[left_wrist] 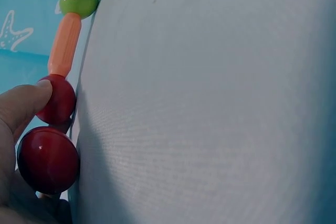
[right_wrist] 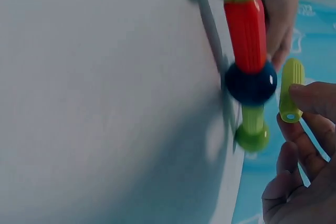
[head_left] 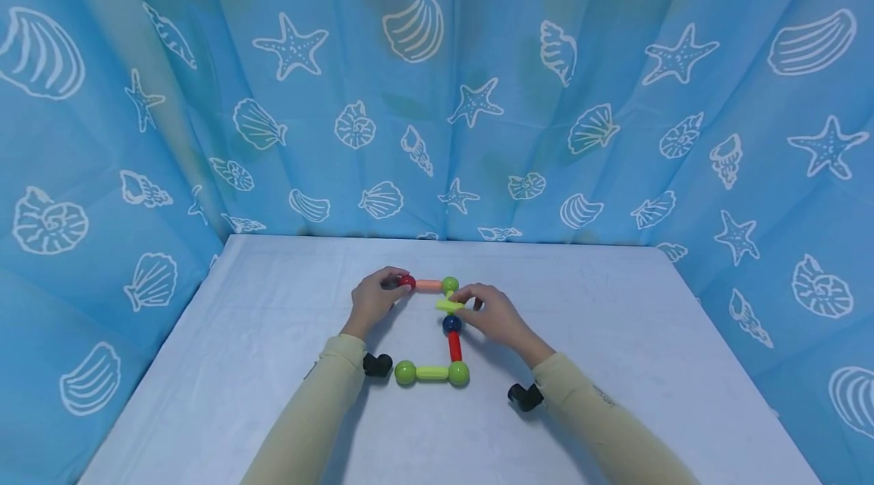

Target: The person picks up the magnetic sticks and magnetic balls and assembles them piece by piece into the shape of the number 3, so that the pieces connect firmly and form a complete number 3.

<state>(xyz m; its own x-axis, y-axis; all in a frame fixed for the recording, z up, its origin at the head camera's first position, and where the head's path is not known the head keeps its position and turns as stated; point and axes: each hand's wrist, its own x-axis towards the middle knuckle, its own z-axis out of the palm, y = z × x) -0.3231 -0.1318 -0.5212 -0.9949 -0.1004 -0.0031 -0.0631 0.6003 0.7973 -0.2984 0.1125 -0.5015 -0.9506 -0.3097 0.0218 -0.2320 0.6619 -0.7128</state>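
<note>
My left hand pinches a red ball at the upper left end of a chain of balls and rods. A second red ball shows beside the palm in the left wrist view. From the pinched ball an orange rod runs to a green ball. My right hand holds a loose yellow-green rod between thumb and fingers, over the chain. Under it, a short light-green rod joins that green ball to a dark blue ball.
Below the blue ball, a red rod leads to a green ball. A light-green rod links that to another green ball on the left. The white table meets a blue shell-patterned curtain.
</note>
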